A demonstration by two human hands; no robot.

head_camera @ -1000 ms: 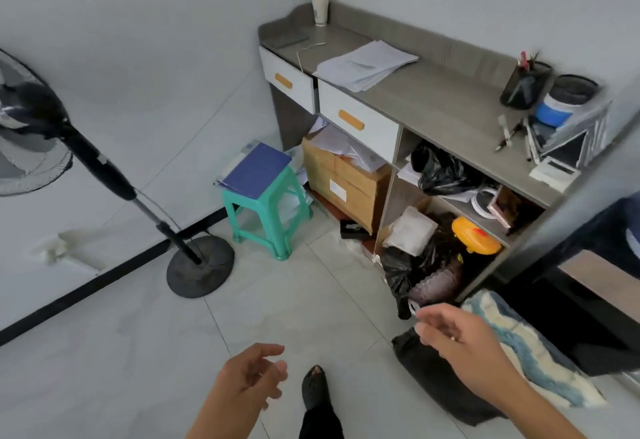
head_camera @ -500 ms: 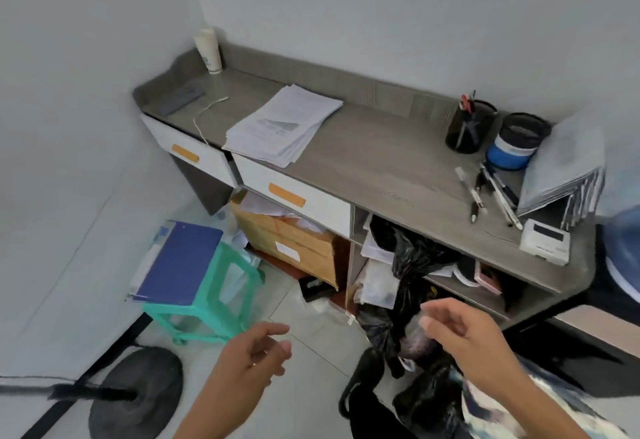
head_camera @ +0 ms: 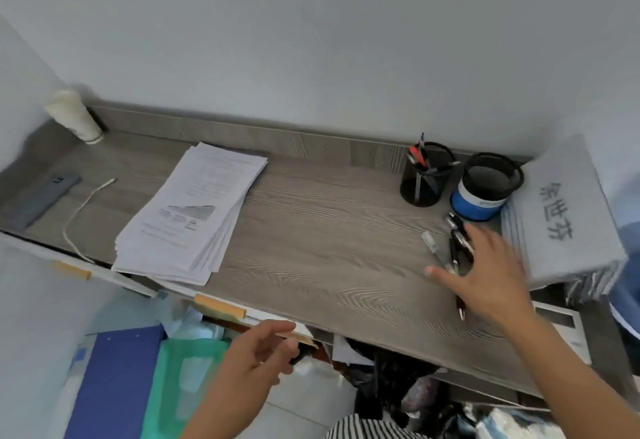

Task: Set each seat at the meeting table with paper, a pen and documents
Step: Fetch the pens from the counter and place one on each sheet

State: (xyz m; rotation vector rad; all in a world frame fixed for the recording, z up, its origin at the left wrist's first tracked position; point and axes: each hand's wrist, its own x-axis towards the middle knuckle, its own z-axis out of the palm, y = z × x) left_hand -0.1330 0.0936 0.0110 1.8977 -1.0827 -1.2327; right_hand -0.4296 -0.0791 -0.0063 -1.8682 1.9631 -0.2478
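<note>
The right hand (head_camera: pixel 491 276) reached out over the right part of the grey wood-grain tabletop (head_camera: pixel 311 231), its fingers (head_camera: pixel 446 274) straight and spread, released and grasping nothing. It hovered over a small cluster of loose pens (head_camera: pixel 457 241) lying on the tabletop; whether the palm touched them could not be told. One more pen (head_camera: pixel 461 307) stuck out from under the hand toward the front edge.

The left hand (head_camera: pixel 263 352) hung lower, in front of the tabletop's edge, with its fingers loosely curled and nothing in them.

A stack of printed sheets (head_camera: pixel 194 210), slightly fanned, lay on the left half of the tabletop, well apart from the pens. Behind the pens stood a black mesh pen cup (head_camera: pixel 424 179) with a few pens in it, and just beside it a second mesh cup (head_camera: pixel 485 189) with a blue band. To the right of these lay a pile of grey folders (head_camera: pixel 561 217) with dark characters on the top one.

At the far left lay a dark phone (head_camera: pixel 41 199) and a white cable (head_camera: pixel 83 210), with a cream bottle (head_camera: pixel 74 116) in the corner. Below the tabletop, a blue folder (head_camera: pixel 110 379) rested on a green stool (head_camera: pixel 180 376).
</note>
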